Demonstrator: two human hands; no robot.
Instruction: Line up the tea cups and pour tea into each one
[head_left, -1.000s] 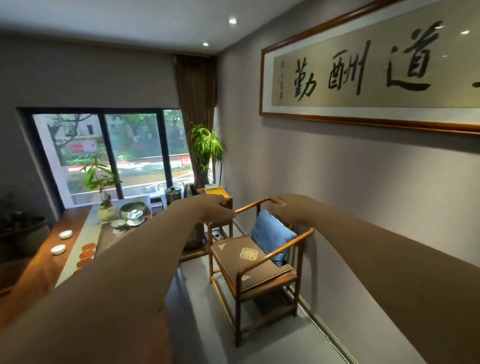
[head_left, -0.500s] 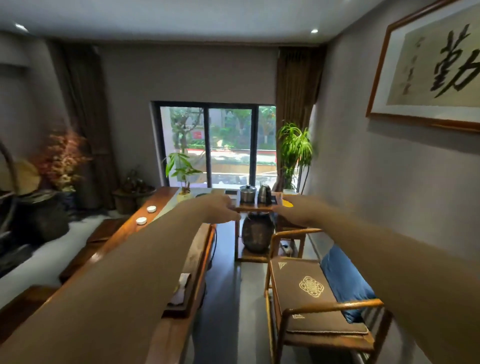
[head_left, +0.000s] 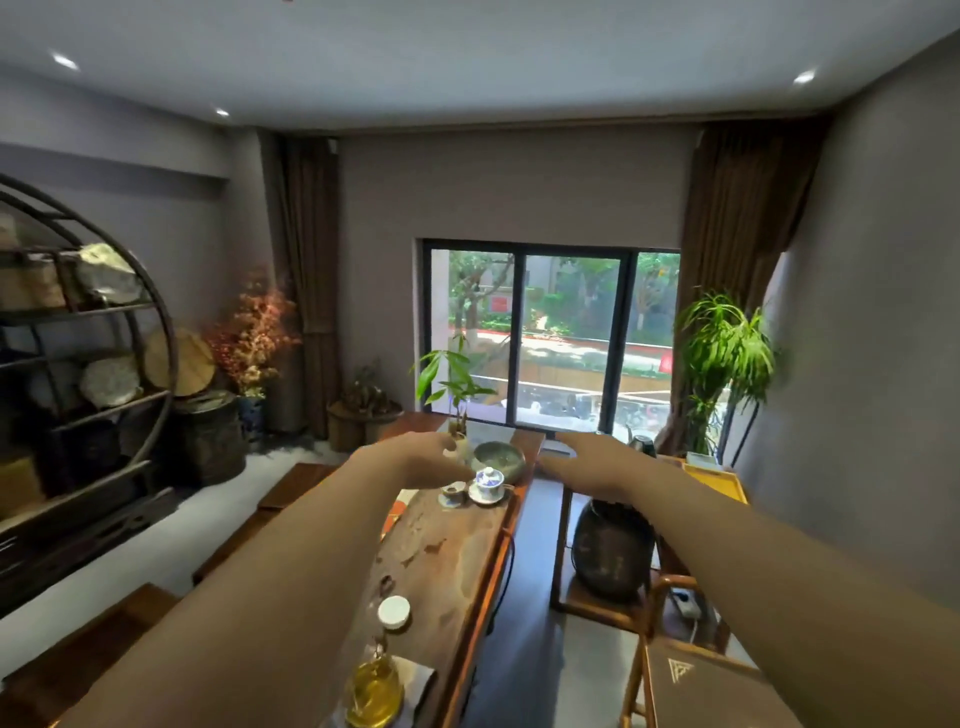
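Reaching fwd over the wooden tabletop (head_left: 447, 551), both arms out: left hand (head_left: 415, 460) & right hand (head_left: 587, 467) w/ grip loose, fingers apart, holding nothing. Glass pitcher (head_left: 374, 691) of tea near edge; white cup (head_left: 394, 612) just beyond.

Long tea table (head_left: 447, 551): wood, brown, mottled and worn-looking, with a dull sheen. On the table: glossy white-and-blue porcelain lidded cup (head_left: 488, 480) on its saucer; beyond it, a dull green glazed bowl (head_left: 500, 457); at the table's near end, a clear glass pitcher (head_left: 374, 693) of yellow tea on a grey cloth (head_left: 418, 675). Right of the table: matt dark jar (head_left: 613, 553) in a smooth wooden stand (head_left: 563, 551).
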